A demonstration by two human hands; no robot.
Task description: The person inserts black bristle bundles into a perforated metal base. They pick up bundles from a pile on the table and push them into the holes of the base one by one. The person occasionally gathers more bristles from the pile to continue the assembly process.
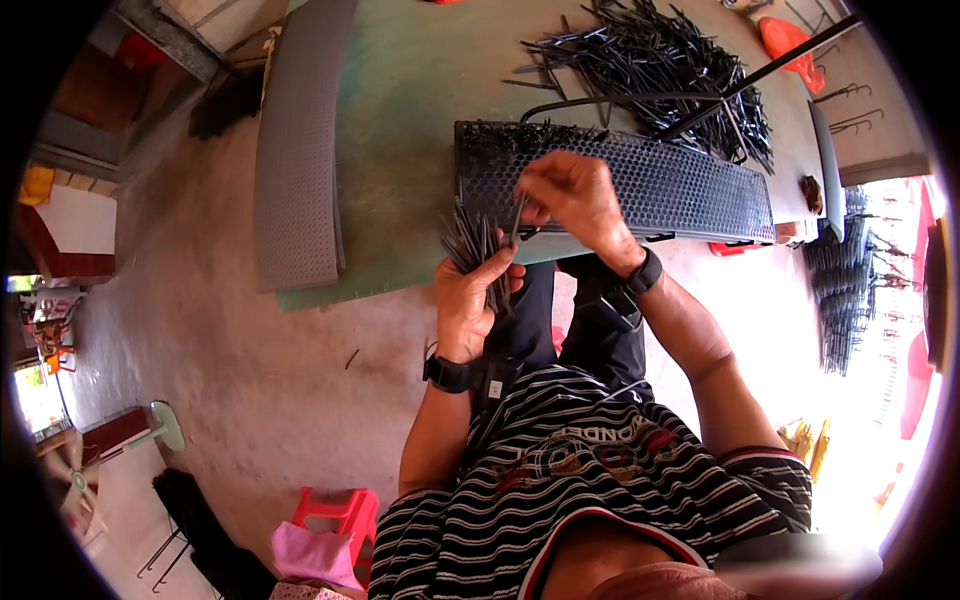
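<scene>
My left hand (468, 300) is closed around a bundle of thin dark sticks (470, 240), which fan out above the fingers. Just above and to the right of it, my right hand (578, 200) pinches one thin dark stick (519, 215), its lower end close to the bundle. Behind the right hand lies a long black panel (690, 185) full of round holes, along the table's near edge. Small black pieces crowd the panel's far left part. Beyond it, a large loose heap of thin black sticks (660, 65) covers the table top.
The green table (400, 150) carries grey perforated sheets (300, 150) at its left end. A black metal bar (790, 60) reaches over the heap and panel. An orange-red bag (788, 45) lies at the far right. A pink-red stool (340, 515) stands behind me at lower left.
</scene>
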